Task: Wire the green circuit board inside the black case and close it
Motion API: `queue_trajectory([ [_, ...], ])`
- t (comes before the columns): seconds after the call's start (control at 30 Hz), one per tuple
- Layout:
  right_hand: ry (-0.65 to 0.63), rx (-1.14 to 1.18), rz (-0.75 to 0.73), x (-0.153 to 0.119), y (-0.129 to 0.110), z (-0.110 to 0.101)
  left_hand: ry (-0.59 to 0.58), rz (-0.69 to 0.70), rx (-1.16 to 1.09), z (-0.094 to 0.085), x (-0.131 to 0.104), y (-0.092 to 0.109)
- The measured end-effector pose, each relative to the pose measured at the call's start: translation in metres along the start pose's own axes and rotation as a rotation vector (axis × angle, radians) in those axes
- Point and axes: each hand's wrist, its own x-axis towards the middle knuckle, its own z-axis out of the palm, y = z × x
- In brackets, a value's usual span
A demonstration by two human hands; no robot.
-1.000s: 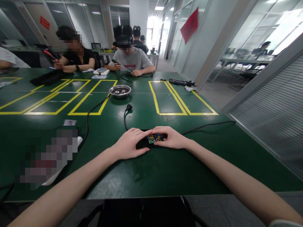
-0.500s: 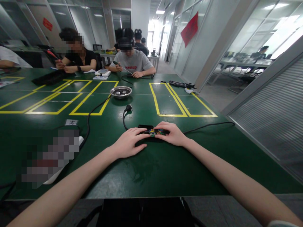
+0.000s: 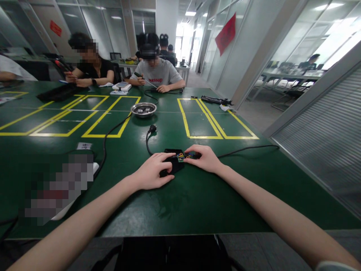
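Note:
A small circuit board (image 3: 181,157) with coloured parts sits between my hands, above a black plastic case (image 3: 177,168) on the green table. My right hand (image 3: 205,160) pinches the board's right side between thumb and fingers. My left hand (image 3: 153,170) is closed around the case's left part, its index finger reaching to the board's left end and its thumb low by the case. Fingers cover part of both pieces. A black cord with a plug (image 3: 152,129) runs out from behind my left hand, and another black cable (image 3: 248,150) trails off to the right.
A metal bowl (image 3: 143,110) with small metal parts stands farther back. To the left lies a white power strip (image 3: 60,213), partly blurred, near a number card (image 3: 85,146). Yellow tape (image 3: 204,137) marks the table. Two people work across it; a black folded stand (image 3: 216,100) lies back right.
More of the black case shows beneath the board, and its lower edge is angled differently. Some fingers of my left hand have curled in. My right hand has shifted only slightly.

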Motion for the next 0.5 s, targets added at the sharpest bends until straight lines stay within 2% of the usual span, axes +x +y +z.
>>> queue_trajectory([
  [0.13,0.032,-0.075,-0.005,0.001,0.002,0.000,-0.009,0.002,-0.019,0.000,0.000,0.000],
  [0.27,0.035,-0.053,-0.027,0.000,0.001,0.000,-0.030,0.026,-0.043,-0.003,0.000,0.000],
  [0.5,-0.067,0.037,-0.026,0.000,-0.008,-0.004,-0.077,0.041,-0.058,-0.005,0.000,-0.001],
])
